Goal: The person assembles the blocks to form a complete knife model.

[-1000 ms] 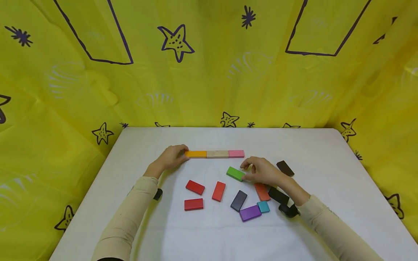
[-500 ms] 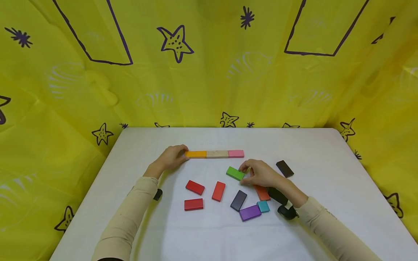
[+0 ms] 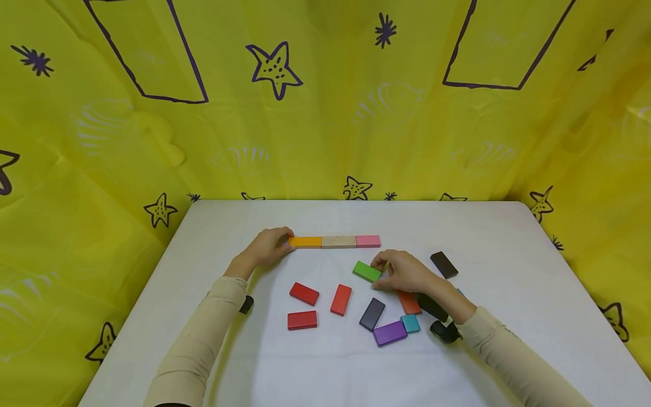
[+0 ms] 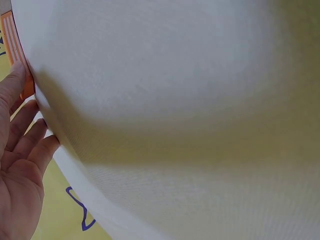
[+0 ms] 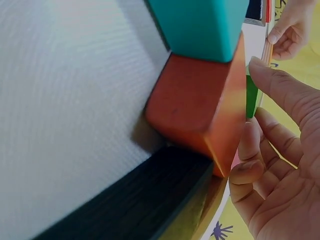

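Note:
My left hand (image 3: 267, 247) pinches the left end of an orange block (image 3: 307, 242), thumb in front and finger behind; the left wrist view shows the thumb on this block (image 4: 17, 50). That block lies end to end with a beige wooden block (image 3: 338, 242) and a pink block (image 3: 368, 242), forming a straight row. Nearer and to the right, my right hand (image 3: 407, 271) has its thumb and index finger around the right end of a green block (image 3: 366, 271), which lies slanted. In the right wrist view, the green block (image 5: 251, 95) shows between thumb and fingers.
Several red blocks (image 3: 302, 320) lie left of centre. Below the right hand are a dark grey block (image 3: 372, 314), a purple block (image 3: 390, 333), a teal block (image 3: 410, 323), an orange-red block (image 3: 409, 302) and a dark block (image 3: 431, 307). A dark brown block (image 3: 444, 264) lies farther right.
My right hand has moved slightly left and its thumb and index finger have closed in around the green block's end. The left hand stays at the orange block.

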`<state>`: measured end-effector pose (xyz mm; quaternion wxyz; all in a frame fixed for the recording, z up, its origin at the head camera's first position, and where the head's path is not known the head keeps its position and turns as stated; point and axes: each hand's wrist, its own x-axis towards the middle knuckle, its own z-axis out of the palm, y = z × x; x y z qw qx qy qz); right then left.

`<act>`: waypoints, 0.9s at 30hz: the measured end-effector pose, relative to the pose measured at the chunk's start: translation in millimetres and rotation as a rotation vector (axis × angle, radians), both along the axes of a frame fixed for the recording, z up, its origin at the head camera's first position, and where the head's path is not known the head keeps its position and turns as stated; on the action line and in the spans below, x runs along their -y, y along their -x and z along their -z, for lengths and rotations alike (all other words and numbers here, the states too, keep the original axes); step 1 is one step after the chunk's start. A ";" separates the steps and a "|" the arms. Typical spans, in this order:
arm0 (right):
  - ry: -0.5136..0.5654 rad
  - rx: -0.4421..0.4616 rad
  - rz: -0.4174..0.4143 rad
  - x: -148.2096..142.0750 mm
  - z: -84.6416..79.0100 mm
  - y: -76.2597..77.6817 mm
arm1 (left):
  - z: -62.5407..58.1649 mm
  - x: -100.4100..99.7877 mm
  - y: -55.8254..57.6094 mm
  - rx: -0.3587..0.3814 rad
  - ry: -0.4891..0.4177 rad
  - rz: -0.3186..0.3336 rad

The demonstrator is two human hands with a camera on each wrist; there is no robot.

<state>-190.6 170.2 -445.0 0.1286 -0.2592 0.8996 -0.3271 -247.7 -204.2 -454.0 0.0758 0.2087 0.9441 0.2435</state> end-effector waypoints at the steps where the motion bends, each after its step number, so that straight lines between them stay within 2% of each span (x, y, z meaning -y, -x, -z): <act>1: -0.004 -0.001 0.001 0.2 0.0 0.1 | 0.1 0.1 0.0 0.001 -0.002 -0.001; 11: -0.025 0.005 0.004 -0.1 1.0 1.1 | 2.3 1.1 2.7 -0.022 0.009 0.012; 27: -0.005 -0.047 -0.032 -3.4 5.4 2.8 | 4.0 1.6 3.7 -0.019 0.012 0.000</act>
